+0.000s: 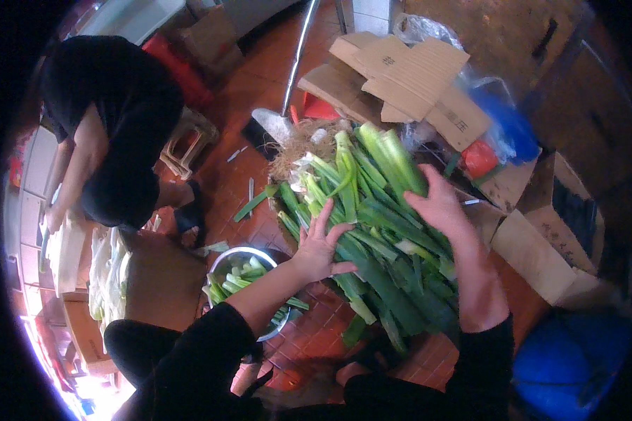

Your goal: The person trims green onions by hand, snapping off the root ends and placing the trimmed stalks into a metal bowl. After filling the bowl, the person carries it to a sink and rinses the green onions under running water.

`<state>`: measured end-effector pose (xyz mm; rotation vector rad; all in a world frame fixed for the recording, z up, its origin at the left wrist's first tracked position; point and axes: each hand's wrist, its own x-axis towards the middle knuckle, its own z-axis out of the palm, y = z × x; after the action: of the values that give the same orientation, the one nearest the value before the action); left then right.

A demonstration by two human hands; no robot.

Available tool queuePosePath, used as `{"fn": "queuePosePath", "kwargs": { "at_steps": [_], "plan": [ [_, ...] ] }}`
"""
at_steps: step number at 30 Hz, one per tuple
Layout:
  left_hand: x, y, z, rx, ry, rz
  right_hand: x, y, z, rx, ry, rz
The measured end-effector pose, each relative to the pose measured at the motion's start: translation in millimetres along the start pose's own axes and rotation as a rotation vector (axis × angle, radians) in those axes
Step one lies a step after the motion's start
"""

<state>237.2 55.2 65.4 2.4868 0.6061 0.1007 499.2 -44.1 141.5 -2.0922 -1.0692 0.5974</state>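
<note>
A large heap of leeks [384,252], with pale stems and long green leaves, lies in front of me. My left hand [321,250] is spread over the near left side of the heap, fingers apart and nothing held. Against the right side of the heap, my right hand [440,200] touches a bundle of thick leek stalks [392,158]. Some of its fingers are hidden behind the stalks, so its grip is unclear. Cut leek pieces [237,281] fill a round metal bowl [224,256] on the floor, partly covered by my left forearm.
Trimmed roots [305,142] lie beyond the heap, beside a long-handled metal shovel [274,125]. Flattened cardboard [411,73] and an open carton [563,226] stand right. Another person [110,116] bends at left near a plastic stool [189,139]. A blue plastic object [569,363] sits lower right.
</note>
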Motion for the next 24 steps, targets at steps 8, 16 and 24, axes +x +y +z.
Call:
{"fn": "queuePosePath", "kwargs": {
  "at_steps": [8,16,24],
  "plan": [
    [10,32,-43,0.075,-0.231,-0.090,-9,-49,-86,-0.019,0.256,-0.258],
    [8,83,-153,-0.017,-0.034,-0.208,-62,-154,-126,-0.149,0.334,-0.469],
    [-16,128,-210,-0.826,0.495,0.175,-156,-181,-71,-0.356,0.306,-0.415]
  ]
}}
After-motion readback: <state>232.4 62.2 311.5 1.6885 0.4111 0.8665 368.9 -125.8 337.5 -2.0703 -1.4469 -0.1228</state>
